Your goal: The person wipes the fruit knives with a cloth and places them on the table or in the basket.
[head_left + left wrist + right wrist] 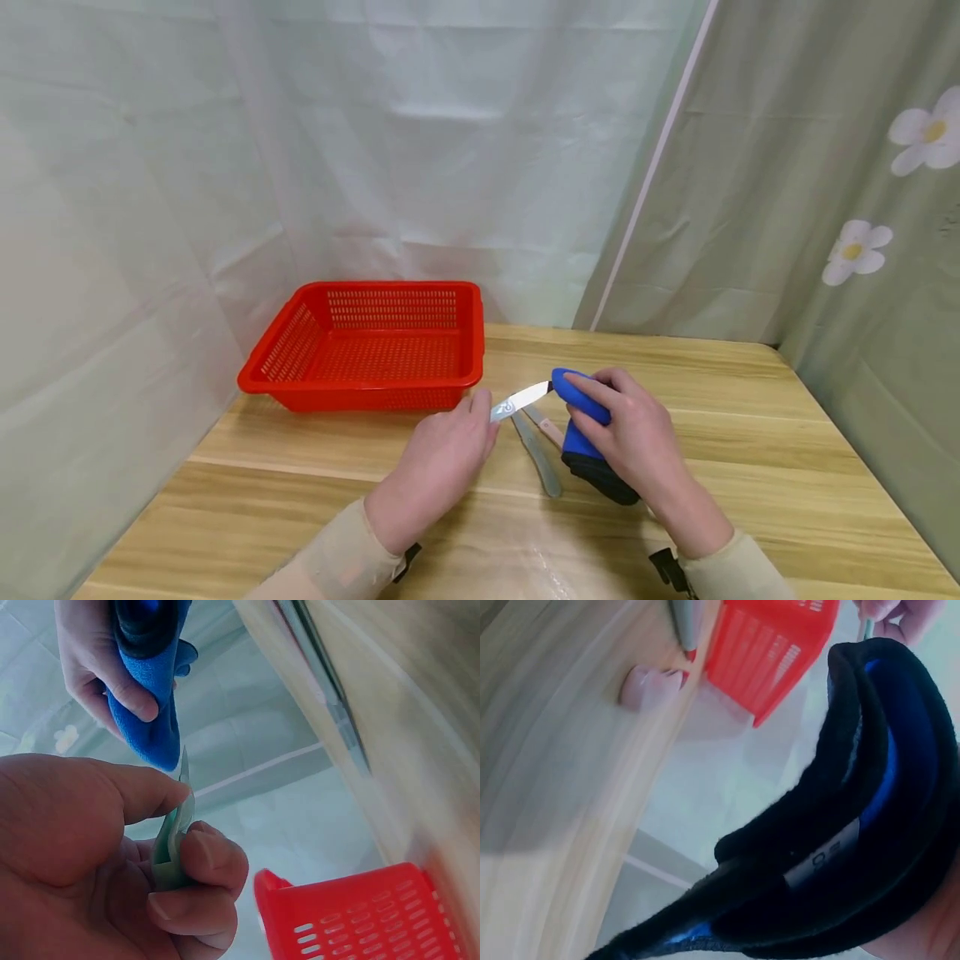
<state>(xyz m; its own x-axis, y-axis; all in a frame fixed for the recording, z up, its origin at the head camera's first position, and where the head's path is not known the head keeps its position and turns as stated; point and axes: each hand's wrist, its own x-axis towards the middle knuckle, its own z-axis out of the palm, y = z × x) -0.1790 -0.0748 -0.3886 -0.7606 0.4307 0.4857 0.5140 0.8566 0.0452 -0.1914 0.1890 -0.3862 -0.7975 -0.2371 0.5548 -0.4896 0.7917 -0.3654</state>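
My left hand point(448, 446) pinches a small knife point(527, 397) by its pale green handle, with thumb and curled fingers around it. Its bright blade points right, toward my other hand. My right hand point(637, 425) grips a folded blue and black cloth point(581, 398), and the blade's tip is right at the cloth's blue end. In the right wrist view, the cloth's black side point(795, 817) with a small white label fills much of the picture. On the table below lie a grey-handled knife point(538, 461) and a pink-handled knife point(552, 432), their blades close together.
A red perforated basket point(367, 386) stands at the back left of the wooden table point(750, 450), with nothing inside it. Pale curtains point(480, 150) hang behind and on both sides. White flowers point(855, 252) decorate the right curtain.
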